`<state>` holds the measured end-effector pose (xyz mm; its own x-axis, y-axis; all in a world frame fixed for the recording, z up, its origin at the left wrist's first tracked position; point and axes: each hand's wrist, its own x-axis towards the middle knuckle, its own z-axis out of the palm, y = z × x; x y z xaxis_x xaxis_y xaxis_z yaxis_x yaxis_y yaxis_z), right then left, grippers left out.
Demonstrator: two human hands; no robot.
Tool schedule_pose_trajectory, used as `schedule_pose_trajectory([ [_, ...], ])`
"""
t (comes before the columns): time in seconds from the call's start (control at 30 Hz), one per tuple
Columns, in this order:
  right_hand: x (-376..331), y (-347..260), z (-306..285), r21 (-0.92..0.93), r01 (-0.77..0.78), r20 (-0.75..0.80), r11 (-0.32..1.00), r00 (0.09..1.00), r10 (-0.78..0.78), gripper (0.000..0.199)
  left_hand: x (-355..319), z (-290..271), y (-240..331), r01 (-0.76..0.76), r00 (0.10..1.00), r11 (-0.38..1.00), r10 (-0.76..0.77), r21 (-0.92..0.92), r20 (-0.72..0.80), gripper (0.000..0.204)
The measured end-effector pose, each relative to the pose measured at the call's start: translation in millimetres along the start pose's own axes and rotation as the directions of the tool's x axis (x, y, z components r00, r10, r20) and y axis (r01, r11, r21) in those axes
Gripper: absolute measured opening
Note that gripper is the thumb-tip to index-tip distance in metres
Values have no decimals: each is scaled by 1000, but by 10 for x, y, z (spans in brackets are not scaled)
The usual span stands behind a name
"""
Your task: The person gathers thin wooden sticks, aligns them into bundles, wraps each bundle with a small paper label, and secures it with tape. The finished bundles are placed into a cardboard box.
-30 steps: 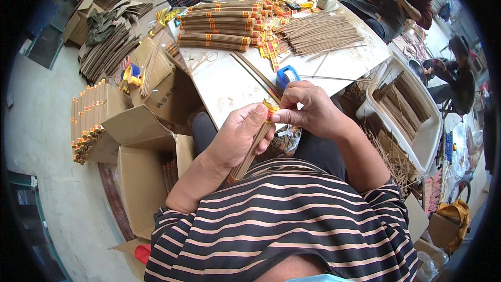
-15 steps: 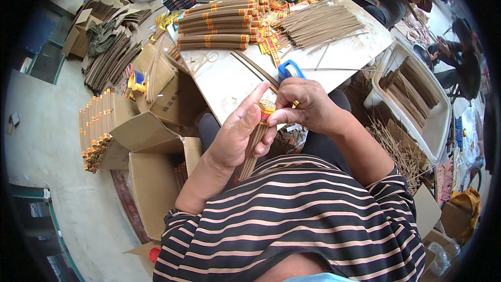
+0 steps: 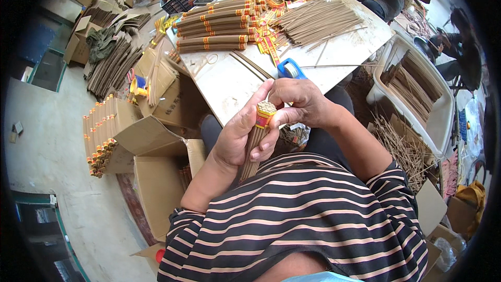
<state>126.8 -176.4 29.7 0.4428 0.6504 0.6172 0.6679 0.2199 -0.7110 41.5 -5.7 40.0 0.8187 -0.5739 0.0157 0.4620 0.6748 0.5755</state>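
Observation:
My left hand (image 3: 241,137) grips a bundle of brown incense sticks (image 3: 255,141), held nearly upright above my lap with its tips facing up. My right hand (image 3: 298,103) pinches the red and yellow paper band (image 3: 262,120) wrapped around the bundle's top end. Both hands meet at the near corner of the white table (image 3: 229,86). A blue tape dispenser (image 3: 290,69) lies on the table just beyond my right hand.
Banded stick bundles (image 3: 211,26) lie stacked at the table's far left, loose sticks (image 3: 318,21) in a heap to the right. Open cardboard boxes (image 3: 154,177) stand at my left, a white tub of sticks (image 3: 417,89) at my right. Another person sits at the far right.
The bundle has turned from slanting to more upright in my left hand. My right hand's fingers have shifted around the band at its top. The camera has tilted slightly.

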Motion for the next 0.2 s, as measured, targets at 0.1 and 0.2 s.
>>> schedule_pose_trajectory([
  [0.1, -44, 64, 75, 121, 7, -49, 993, 999, -1, 28, 14, -77, -14, 8, 998, 997, -3, -75, 61, 68],
  [0.2, -64, 114, 99, 238, -21, -47, 971, 998, 33, 24, 38, -101, -27, 22, 992, 988, -3, -155, 125, 68],
])
